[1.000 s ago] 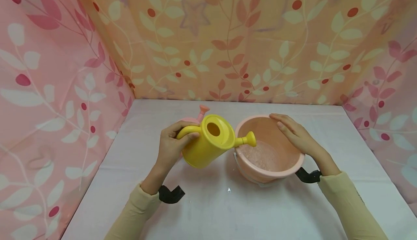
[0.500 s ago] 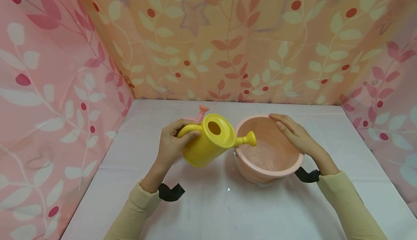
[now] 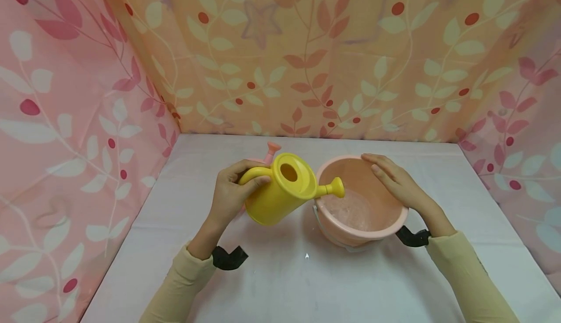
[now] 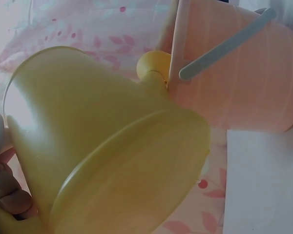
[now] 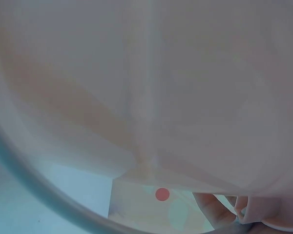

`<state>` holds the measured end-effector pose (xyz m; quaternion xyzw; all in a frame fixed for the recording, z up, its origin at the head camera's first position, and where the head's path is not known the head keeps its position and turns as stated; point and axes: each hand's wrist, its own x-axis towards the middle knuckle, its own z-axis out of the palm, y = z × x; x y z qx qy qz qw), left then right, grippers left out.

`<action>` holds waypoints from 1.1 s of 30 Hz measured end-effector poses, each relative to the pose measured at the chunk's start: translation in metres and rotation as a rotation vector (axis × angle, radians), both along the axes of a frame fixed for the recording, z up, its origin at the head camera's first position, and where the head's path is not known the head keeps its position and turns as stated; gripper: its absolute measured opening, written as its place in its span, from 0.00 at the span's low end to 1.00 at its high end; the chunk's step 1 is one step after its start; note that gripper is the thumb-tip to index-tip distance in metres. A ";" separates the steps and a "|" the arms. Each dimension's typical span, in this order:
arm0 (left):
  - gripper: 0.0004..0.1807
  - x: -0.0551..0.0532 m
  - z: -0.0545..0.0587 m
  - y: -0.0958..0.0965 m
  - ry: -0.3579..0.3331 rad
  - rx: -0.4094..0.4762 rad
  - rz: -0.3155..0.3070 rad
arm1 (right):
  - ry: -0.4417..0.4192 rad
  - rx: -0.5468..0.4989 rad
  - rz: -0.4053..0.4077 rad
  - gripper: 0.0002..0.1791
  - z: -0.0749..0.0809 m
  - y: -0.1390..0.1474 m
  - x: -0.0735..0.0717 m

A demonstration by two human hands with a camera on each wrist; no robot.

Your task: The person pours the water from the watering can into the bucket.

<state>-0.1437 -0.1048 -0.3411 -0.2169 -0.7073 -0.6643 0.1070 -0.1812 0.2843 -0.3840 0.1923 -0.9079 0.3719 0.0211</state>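
Note:
My left hand (image 3: 234, 189) grips the handle of a yellow watering can (image 3: 278, 191), tilted to the right. Its sprinkler head (image 3: 337, 187) hangs over the left rim of a pink bucket (image 3: 350, 230). Rippled water (image 3: 350, 211) lies in the bucket's bottom. My right hand (image 3: 396, 179) holds the bucket's far right rim, thumb on the inner side. In the left wrist view, the can's base (image 4: 136, 180) faces the camera and the bucket's pale handle (image 4: 224, 46) hangs at its side. The bucket's wall (image 5: 210, 97) fills most of the right wrist view.
A pink watering can (image 3: 272, 151) stands behind the yellow one, mostly hidden. Small water drops lie on the white table cover (image 3: 302, 289). Flowered cloth (image 3: 263, 69) encloses the table at the back and both sides.
The ripples in the bucket's water have shifted. Both hands, the yellow watering can and the bucket stay almost where they were.

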 end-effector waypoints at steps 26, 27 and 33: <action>0.11 0.000 0.002 0.000 -0.003 -0.038 0.014 | -0.010 -0.011 0.000 0.22 0.001 0.000 0.001; 0.11 0.000 0.003 0.000 -0.002 -0.041 0.015 | -0.007 -0.009 0.005 0.22 0.001 0.000 0.001; 0.11 0.000 0.005 0.000 0.001 -0.051 0.019 | -0.008 -0.017 0.003 0.21 0.001 0.000 0.001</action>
